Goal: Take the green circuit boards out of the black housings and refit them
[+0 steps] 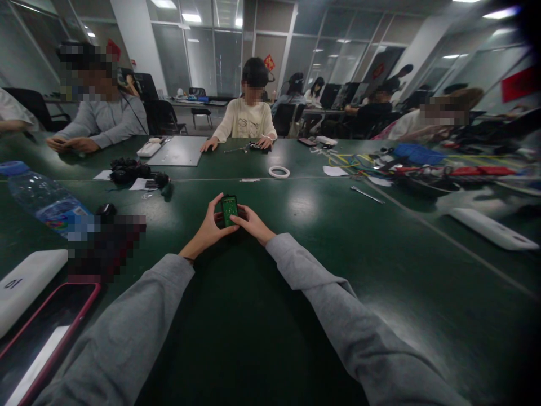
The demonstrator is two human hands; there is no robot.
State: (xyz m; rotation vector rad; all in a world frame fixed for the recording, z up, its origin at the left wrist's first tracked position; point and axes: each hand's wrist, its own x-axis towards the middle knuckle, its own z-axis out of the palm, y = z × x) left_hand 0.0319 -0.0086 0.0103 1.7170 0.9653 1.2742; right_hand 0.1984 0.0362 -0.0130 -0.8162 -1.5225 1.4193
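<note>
A small dark-framed device with a green circuit board face (229, 210) is held up over the green table (253, 316), in the middle of the head view. My left hand (208, 228) grips its left side, fingers at the upper edge and thumb along the bottom. On the other side my right hand (252, 223) holds it, with the thumb lying across the lower part of the green face. The fingers behind the device are mostly hidden.
At the left are a water bottle (51, 200), a white power bank (31, 285) and a red-edged phone (51, 338). A tape roll (279, 172), a wrench (367, 195), cables and a white power bank (492, 228) lie beyond and right. People sit across the table.
</note>
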